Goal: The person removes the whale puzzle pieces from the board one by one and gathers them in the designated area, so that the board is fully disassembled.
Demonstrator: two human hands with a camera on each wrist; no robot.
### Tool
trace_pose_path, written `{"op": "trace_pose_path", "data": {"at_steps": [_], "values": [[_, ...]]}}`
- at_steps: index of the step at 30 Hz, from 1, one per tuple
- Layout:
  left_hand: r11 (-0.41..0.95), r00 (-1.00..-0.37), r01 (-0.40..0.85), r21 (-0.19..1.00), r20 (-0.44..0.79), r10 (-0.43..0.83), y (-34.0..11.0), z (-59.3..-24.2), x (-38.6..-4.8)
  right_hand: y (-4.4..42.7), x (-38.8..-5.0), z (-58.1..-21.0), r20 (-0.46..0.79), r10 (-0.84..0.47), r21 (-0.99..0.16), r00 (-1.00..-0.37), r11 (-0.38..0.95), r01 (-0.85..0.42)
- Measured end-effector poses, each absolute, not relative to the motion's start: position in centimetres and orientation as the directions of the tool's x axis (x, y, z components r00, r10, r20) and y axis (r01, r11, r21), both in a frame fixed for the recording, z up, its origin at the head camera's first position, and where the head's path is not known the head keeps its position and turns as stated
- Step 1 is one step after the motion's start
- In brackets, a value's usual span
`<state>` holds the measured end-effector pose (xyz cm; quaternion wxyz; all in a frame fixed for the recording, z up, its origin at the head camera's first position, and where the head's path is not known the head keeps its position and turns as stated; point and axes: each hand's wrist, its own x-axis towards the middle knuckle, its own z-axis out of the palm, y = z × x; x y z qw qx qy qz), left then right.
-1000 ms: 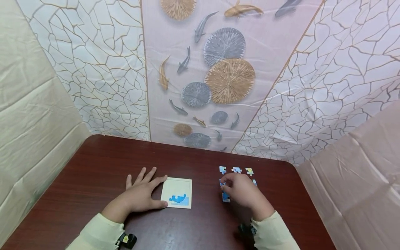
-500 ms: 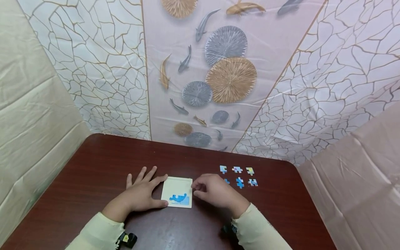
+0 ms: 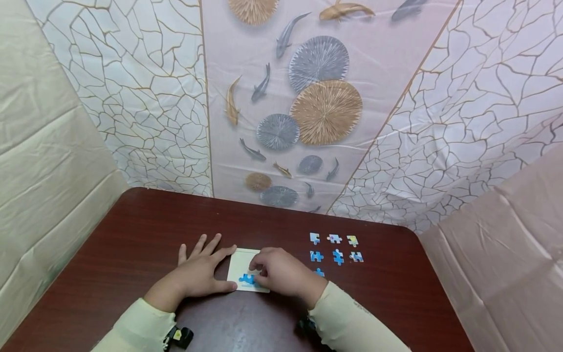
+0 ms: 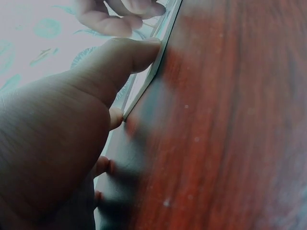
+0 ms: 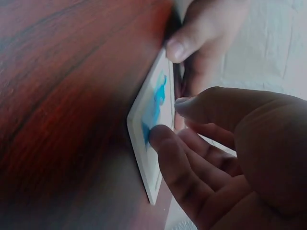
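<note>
A small square puzzle board (image 3: 239, 259), pale with a raised rim, lies on the table. A few blue jigsaw pieces (image 3: 246, 278) sit together along its lower part. My left hand (image 3: 198, 274) is spread at the board's left side, its thumb and index fingertip pressing the near and far left corners. Over the board's right half is my right hand (image 3: 283, 274), fingers bent. In the right wrist view one fingertip (image 5: 162, 136) touches the blue pieces, while the thumb stands apart from it. No piece shows between them.
Several loose jigsaw pieces (image 3: 337, 256) lie in rough rows right of the board, one (image 3: 319, 272) partly behind the right hand. The dark red wooden table (image 3: 176, 210) ends at a patterned cloth backdrop (image 3: 272, 190). Plain cloth hangs at both sides.
My right hand has moved left from the loose pieces onto the board's right half, uncovering the pieces it had hidden. The left hand has stayed at the board's left edge.
</note>
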<state>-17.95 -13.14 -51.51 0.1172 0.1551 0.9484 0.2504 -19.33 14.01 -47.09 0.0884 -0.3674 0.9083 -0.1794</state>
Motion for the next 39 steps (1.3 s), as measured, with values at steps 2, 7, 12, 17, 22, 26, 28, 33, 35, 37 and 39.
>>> {"op": "trace_pose_path", "data": {"at_steps": [2,7,12,17,22,26,28,33,35,37,39], "values": [[0.827,-0.925,0.239,0.508,-0.141,0.353,-13.1,-51.6,-18.0,13.6,-19.4,-47.1,-0.039,-0.702,-0.349,-0.711,0.676,-0.649],[0.824,-0.925,0.243,0.512,-0.134,0.356,-13.2,-51.6,-17.9,12.9,-19.4,-46.9,-0.078,-0.706,-0.233,-0.704,0.700,-0.675],[0.820,-0.923,0.243,0.518,-0.136,0.359,-13.1,-51.3,-17.9,11.8,-19.3,-46.5,-0.136,-0.688,-0.129,-0.713,0.726,-0.676],[0.818,-0.922,0.236,0.524,-0.144,0.359,-13.1,-51.1,-17.9,10.5,-19.1,-46.3,-0.195,-0.665,-0.016,-0.720,0.737,-0.676],[0.822,-0.923,0.232,0.521,-0.149,0.355,-13.1,-51.1,-17.8,9.7,-18.7,-46.3,-0.222,-0.616,0.028,-0.756,0.771,-0.637],[0.819,-0.923,0.232,0.525,-0.146,0.356,-13.1,-51.1,-17.8,9.4,-18.4,-46.1,-0.230,-0.603,0.021,-0.764,0.782,-0.623],[0.818,-0.923,0.232,0.527,-0.145,0.356,-13.2,-51.1,-17.8,9.3,-18.4,-46.0,-0.234,-0.602,0.017,-0.763,0.782,-0.623],[0.819,-0.924,0.237,0.523,-0.139,0.356,-13.2,-51.0,-17.8,8.8,-18.4,-45.8,-0.256,-0.587,0.026,-0.768,0.790,-0.612],[0.818,-0.923,0.239,0.523,-0.138,0.359,-13.2,-51.1,-17.9,8.7,-18.4,-45.8,-0.262,-0.582,0.033,-0.770,0.792,-0.610],[0.818,-0.923,0.240,0.523,-0.137,0.359,-13.1,-51.1,-17.8,8.7,-18.4,-45.9,-0.262,-0.585,0.040,-0.767,0.788,-0.615],[0.819,-0.924,0.242,0.520,-0.134,0.358,-13.1,-51.2,-17.8,8.8,-18.3,-46.0,-0.248,-0.596,0.046,-0.764,0.781,-0.623]]}}
